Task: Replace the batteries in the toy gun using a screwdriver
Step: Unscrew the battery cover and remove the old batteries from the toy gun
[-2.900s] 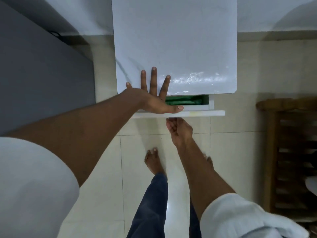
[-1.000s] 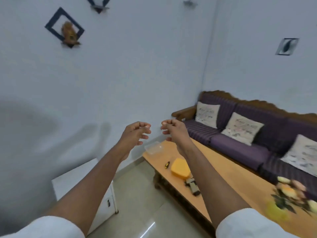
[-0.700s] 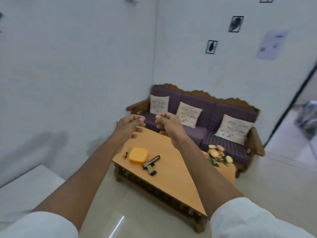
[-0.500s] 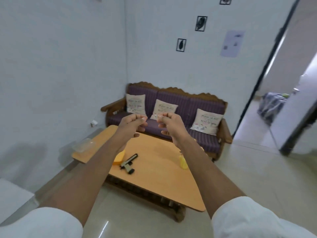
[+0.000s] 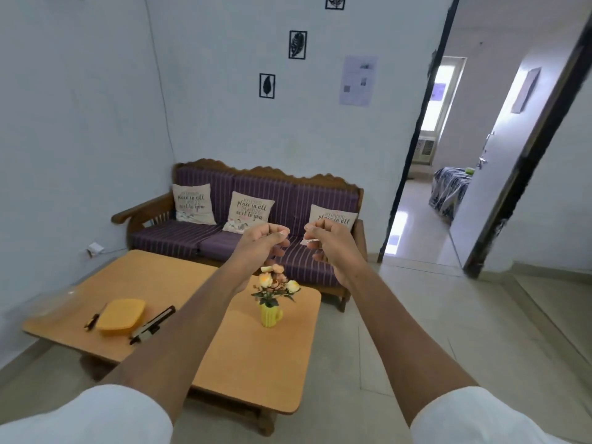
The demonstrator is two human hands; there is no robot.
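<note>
Standing off from the table [image 5: 179,283], both hands raised.

I see the toy gun [image 5: 152,325] on the table beside the yellow lid [image 5: 121,316], apparently staged for work; my left hand [image 5: 262,243] is curled closed, my right hand [image 5: 330,241] pinches something small and pale.

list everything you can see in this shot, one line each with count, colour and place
toy gun: 1, black and tan, table's near left part
lid: 1, yellow, left of the toy gun
screwdriver: 1, dark with yellow, left of the lid
clear container: 1, transparent, table's left edge
vase of flowers: 1, yellow vase, table middle
table: 1, orange wood, room centre
sofa: 1, purple striped, against back wall
cushions: 3, cream with text, on the sofa
wall frames: 3, black, back wall
paper sheet: 1, pale, back wall
left hand: 1, raised, fingers pinched
right hand: 1, raised, pinching a small white thing
</note>
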